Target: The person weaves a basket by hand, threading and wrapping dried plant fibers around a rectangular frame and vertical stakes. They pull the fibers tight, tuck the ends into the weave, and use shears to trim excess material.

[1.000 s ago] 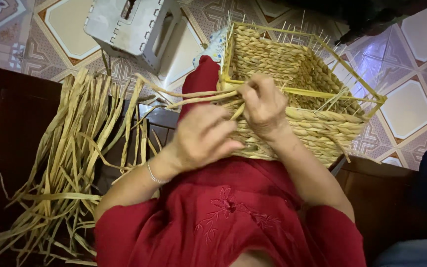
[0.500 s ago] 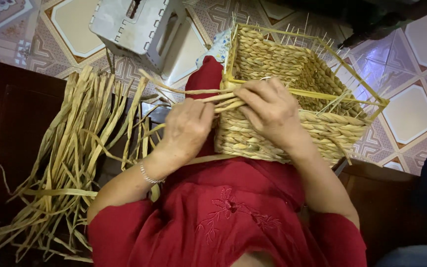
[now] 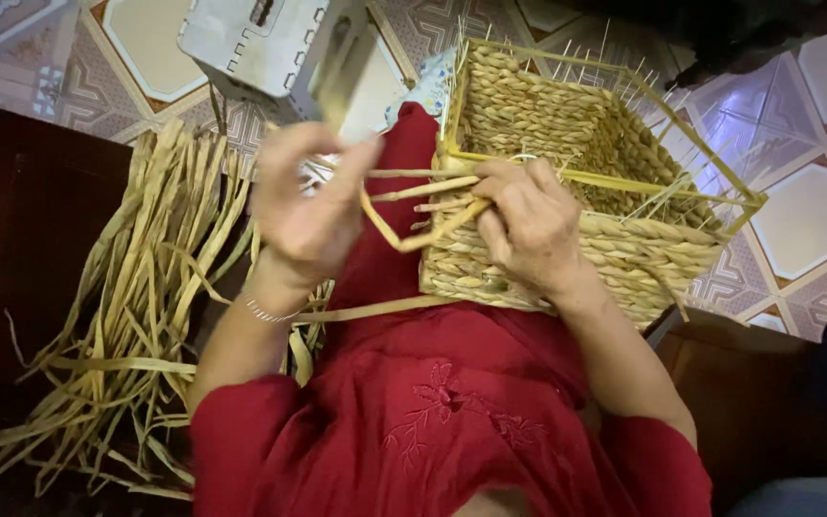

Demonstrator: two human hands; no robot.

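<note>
Woven basket (image 3: pixel 567 191) on red lap at 1 o'clock, right hand (image 3: pixel 528 225) fingers pinching straw strands (image 3: pixel 423 191) at its rim, left hand (image 3: pixel 308 206) fingers closed on the strand ends, loose straw pile (image 3: pixel 136 316) at 9 o'clock

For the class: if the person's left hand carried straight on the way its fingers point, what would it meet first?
Probably the grey plastic stool just beyond the left hand; depth is unclear, so it might pass over it.

Basket (image 3: pixel 567 124) under right hand (image 3: pixel 528 225): tan braided weave, yellow frame. Straw (image 3: pixel 136 287) left of left hand (image 3: pixel 310 206): pale yellow-green. Dress (image 3: pixel 433 412) below hands: red, embroidered flower. Floor (image 3: pixel 806 211): patterned tiles.
</note>
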